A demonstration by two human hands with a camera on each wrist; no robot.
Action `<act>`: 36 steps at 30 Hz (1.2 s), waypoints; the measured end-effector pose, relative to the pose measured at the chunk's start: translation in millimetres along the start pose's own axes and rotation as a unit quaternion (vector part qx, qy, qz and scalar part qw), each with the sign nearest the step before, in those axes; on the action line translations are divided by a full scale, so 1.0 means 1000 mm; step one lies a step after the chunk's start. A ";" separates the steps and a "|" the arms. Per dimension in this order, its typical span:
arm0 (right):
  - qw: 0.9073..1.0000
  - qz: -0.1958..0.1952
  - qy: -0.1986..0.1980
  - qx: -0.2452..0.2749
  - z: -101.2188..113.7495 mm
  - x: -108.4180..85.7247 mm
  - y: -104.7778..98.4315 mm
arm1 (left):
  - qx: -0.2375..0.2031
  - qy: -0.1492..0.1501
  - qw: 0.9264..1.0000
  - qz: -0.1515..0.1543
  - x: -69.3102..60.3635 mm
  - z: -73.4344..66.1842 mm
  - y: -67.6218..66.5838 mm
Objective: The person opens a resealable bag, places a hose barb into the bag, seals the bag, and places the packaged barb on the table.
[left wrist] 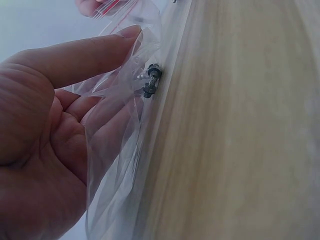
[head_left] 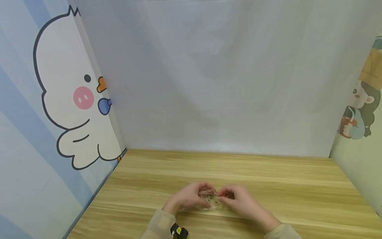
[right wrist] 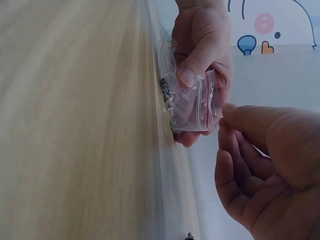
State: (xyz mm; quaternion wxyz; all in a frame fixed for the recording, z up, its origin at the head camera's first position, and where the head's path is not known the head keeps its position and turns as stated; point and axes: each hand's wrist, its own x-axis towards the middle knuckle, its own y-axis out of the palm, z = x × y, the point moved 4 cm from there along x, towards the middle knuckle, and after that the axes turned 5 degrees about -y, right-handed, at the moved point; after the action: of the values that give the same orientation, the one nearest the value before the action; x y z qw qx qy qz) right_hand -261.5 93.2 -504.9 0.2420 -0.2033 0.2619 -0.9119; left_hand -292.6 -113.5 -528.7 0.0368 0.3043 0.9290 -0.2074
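A clear zip bag [head_left: 215,201] with a red line along its mouth [right wrist: 208,100] is between my two hands, just over the table. Small dark metal screws [left wrist: 152,80] lie in the bag; in the right wrist view several of these metal pieces [right wrist: 167,100] gather along its lower side. My left hand [head_left: 194,195] grips the bag from the left, thumb on one face and fingers behind. From the right, my right hand [head_left: 238,199] pinches the edge by the mouth between thumb and forefinger; the other fingers are curled.
The wood-grain table [head_left: 262,172] spreads around both hands. Pale sheets [head_left: 221,83] with cartoon prints close it in at the back and sides. A black object with a yellow mark [head_left: 179,231] sits by the left sleeve. A small metal piece [right wrist: 189,236] shows at the right wrist view's bottom edge.
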 end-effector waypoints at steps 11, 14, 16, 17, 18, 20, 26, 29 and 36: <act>1.000 -0.007 -0.002 0.012 0.001 -0.001 -0.001 | 0.002 0.002 1.000 0.001 -0.002 -0.002 0.000; 1.000 -0.007 -0.001 0.012 0.001 -0.001 -0.001 | 0.003 0.004 1.000 0.002 -0.001 -0.002 0.000; 1.000 -0.007 0.001 0.012 0.001 -0.001 -0.001 | 0.000 0.004 1.000 0.002 -0.001 -0.002 -0.001; 1.000 -0.006 0.001 0.012 0.001 -0.001 -0.001 | -0.002 0.003 1.000 0.003 -0.001 -0.002 -0.001; 1.000 -0.006 0.001 0.013 0.001 -0.001 -0.001 | -0.005 0.003 1.000 0.004 -0.001 -0.002 0.000; 1.000 -0.006 0.002 0.012 0.002 -0.001 -0.001 | -0.007 0.002 1.000 0.005 -0.001 -0.001 0.000; 1.000 -0.002 0.004 0.016 0.002 -0.002 -0.003 | -0.004 0.003 1.000 0.002 -0.002 -0.003 0.000; 1.000 -0.002 0.013 0.020 0.000 -0.002 -0.005 | -0.003 0.005 1.000 0.001 -0.002 -0.003 0.000; 0.999 -0.021 0.041 0.015 -0.011 -0.004 -0.016 | 0.002 0.008 1.000 0.004 -0.001 -0.003 0.000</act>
State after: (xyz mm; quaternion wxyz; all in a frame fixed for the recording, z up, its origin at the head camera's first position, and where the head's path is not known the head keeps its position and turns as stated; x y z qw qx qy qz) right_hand -269.0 111.4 -504.9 0.2148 -0.1678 0.2533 -0.9282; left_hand -291.9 -113.3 -525.9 0.0292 0.3103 0.9274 -0.2068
